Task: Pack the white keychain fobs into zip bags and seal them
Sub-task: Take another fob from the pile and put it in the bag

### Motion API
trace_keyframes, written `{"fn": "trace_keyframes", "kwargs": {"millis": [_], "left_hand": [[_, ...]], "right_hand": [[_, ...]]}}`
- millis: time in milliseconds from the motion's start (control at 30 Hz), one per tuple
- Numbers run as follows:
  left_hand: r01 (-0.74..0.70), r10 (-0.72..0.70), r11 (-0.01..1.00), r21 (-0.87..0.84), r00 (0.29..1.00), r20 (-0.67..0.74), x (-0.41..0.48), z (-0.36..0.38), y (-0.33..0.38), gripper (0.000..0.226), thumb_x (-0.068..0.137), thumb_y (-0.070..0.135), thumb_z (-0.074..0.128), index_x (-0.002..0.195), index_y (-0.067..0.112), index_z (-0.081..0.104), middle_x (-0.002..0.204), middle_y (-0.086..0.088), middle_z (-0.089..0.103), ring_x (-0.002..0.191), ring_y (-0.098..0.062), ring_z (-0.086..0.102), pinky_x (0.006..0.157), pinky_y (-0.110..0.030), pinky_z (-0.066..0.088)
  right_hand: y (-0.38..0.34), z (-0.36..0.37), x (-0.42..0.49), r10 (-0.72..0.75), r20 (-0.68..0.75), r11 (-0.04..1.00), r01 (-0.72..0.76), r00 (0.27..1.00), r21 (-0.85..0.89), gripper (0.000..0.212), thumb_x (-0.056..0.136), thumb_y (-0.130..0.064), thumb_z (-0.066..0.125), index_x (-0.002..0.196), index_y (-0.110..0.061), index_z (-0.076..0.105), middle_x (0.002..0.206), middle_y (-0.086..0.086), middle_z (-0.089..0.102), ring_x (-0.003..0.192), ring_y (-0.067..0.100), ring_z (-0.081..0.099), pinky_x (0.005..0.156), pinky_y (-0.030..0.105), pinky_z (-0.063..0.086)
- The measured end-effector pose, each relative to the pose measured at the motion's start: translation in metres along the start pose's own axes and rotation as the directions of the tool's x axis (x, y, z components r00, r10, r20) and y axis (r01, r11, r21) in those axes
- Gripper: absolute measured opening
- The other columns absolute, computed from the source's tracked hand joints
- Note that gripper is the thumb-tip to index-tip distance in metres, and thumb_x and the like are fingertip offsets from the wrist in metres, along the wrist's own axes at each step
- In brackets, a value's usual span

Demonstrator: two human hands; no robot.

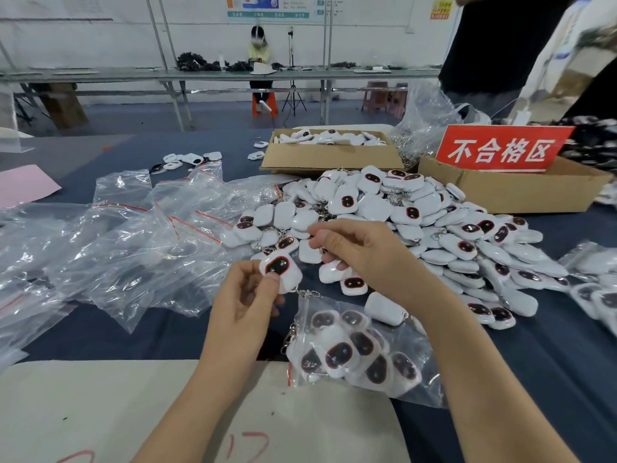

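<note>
**White fob (280, 269) pinched in left hand (247, 295)**

Held between thumb and curled fingers, dark face up, just at 1 o'clock of the palm. Chain (309, 293) dangling off its 4 o'clock corner.

At 2 o'clock from that grip, over the near edge of the pile (434, 225): right hand (360, 248), fingers curled, tips touching loose fobs. Gripping one or not, cannot tell.

At 5 o'clock from the left hand, partly under the right forearm: filled zip bag (354, 359), flat on the blue table (534, 362).

At 9 o'clock: empty bags (133, 242), spread and overlapping.

Past the pile at 12 o'clock: open box (330, 158) of more fobs. At 2 o'clock: red sign (500, 148).
</note>
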State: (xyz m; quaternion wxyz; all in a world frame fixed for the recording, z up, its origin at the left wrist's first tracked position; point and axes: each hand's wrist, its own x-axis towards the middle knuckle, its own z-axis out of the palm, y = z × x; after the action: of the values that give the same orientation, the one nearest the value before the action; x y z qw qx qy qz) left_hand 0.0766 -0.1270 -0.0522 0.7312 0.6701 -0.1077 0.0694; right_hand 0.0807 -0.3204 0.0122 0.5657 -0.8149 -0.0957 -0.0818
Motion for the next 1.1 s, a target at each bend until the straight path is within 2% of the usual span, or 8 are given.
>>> {"fn": "trace_keyframes", "kwargs": {"millis": [100, 233, 367, 567, 667, 800, 967, 1100], "left_hand": [[0.055, -0.056, 0.998, -0.033, 0.998, -0.023, 0.003, -0.001, -0.002, 0.000, 0.090, 0.029, 0.067, 0.090, 0.029, 0.067, 0.082, 0.005, 0.070, 0.073, -0.013, 0.063, 0.071, -0.029, 0.053], [0.077, -0.079, 0.996, -0.054, 0.996, -0.041, 0.005, -0.001, -0.003, 0.011, 0.082, 0.035, 0.065, 0.091, 0.029, 0.069, 0.086, 0.003, 0.071, 0.074, -0.012, 0.064, 0.065, -0.022, 0.055], [0.043, -0.044, 0.999, -0.033, 0.999, -0.020, 0.003, -0.001, -0.002, 0.011, 0.086, 0.036, 0.066, 0.094, 0.030, 0.069, 0.087, 0.002, 0.072, 0.073, -0.011, 0.064, 0.065, -0.021, 0.055], [0.039, -0.040, 0.999, -0.028, 0.999, -0.014, 0.002, 0.000, -0.001, 0.007, 0.098, 0.027, 0.065, 0.100, 0.026, 0.072, 0.090, 0.002, 0.074, 0.073, -0.010, 0.063, 0.065, -0.022, 0.055], [0.053, -0.053, 0.998, -0.020, 0.998, -0.021, 0.002, 0.001, 0.001, 0.010, 0.097, 0.029, 0.064, 0.098, 0.027, 0.073, 0.091, 0.003, 0.074, 0.072, -0.008, 0.064, 0.065, -0.021, 0.055], [0.039, -0.039, 0.999, 0.007, 0.999, -0.029, 0.002, 0.003, 0.003, 0.010, 0.099, 0.020, 0.061, 0.101, 0.020, 0.071, 0.088, 0.006, 0.074, 0.070, -0.006, 0.061, 0.063, -0.018, 0.053], [0.034, -0.034, 0.999, 0.008, 0.999, -0.031, 0.001, 0.004, 0.005, 0.010, 0.099, 0.014, 0.060, 0.101, 0.015, 0.070, 0.085, 0.010, 0.072, 0.067, -0.003, 0.059, 0.061, -0.014, 0.051], [0.012, -0.012, 1.000, 0.027, 1.000, -0.005, 0.000, 0.003, 0.006, 0.011, 0.100, 0.015, 0.059, 0.101, 0.016, 0.070, 0.078, 0.012, 0.068, 0.068, -0.004, 0.057, 0.064, -0.014, 0.049]], "right_hand": [[0.008, 0.005, 0.001, 0.006, 0.006, 1.000, -0.006, 1.000, 0.014, 0.016, 0.100, -0.030, 0.057, 0.108, -0.034, 0.071, 0.096, -0.014, 0.075, 0.079, 0.000, 0.069, 0.066, 0.014, 0.051], [0.016, 0.010, -0.001, 0.068, 0.162, 0.996, -0.057, 0.985, -0.071, 0.019, 0.099, -0.037, 0.057, 0.113, -0.036, 0.070, 0.095, -0.020, 0.074, 0.081, -0.004, 0.068, 0.069, 0.016, 0.051], [0.015, 0.015, -0.003, 0.058, 0.211, 0.998, -0.050, 0.976, -0.043, 0.016, 0.096, -0.035, 0.064, 0.109, -0.031, 0.072, 0.076, -0.027, 0.071, 0.070, -0.007, 0.066, 0.064, 0.006, 0.046], [0.016, 0.017, -0.003, 0.035, 0.229, 0.998, -0.023, 0.973, -0.056, 0.005, 0.095, -0.030, 0.067, 0.096, -0.033, 0.070, 0.071, -0.025, 0.070, 0.066, -0.005, 0.065, 0.065, 0.006, 0.046], [0.016, 0.015, -0.004, 0.034, 0.239, 0.998, -0.019, 0.970, -0.064, 0.005, 0.095, -0.031, 0.066, 0.096, -0.033, 0.070, 0.072, -0.022, 0.071, 0.067, -0.002, 0.066, 0.064, 0.006, 0.046], [0.017, 0.016, -0.003, 0.042, 0.223, 0.999, -0.035, 0.974, -0.037, 0.007, 0.095, -0.036, 0.065, 0.099, -0.034, 0.072, 0.076, -0.010, 0.073, 0.069, 0.001, 0.067, 0.061, 0.009, 0.047], [0.017, 0.019, -0.002, 0.044, 0.237, 0.999, -0.039, 0.971, -0.022, 0.008, 0.095, -0.036, 0.065, 0.099, -0.033, 0.071, 0.070, -0.010, 0.071, 0.065, -0.001, 0.064, 0.059, 0.013, 0.049], [0.016, 0.021, -0.003, 0.037, 0.227, 0.999, -0.042, 0.973, 0.016, 0.006, 0.094, -0.032, 0.067, 0.096, -0.036, 0.070, 0.074, -0.009, 0.073, 0.068, 0.003, 0.067, 0.060, 0.012, 0.049]]}}
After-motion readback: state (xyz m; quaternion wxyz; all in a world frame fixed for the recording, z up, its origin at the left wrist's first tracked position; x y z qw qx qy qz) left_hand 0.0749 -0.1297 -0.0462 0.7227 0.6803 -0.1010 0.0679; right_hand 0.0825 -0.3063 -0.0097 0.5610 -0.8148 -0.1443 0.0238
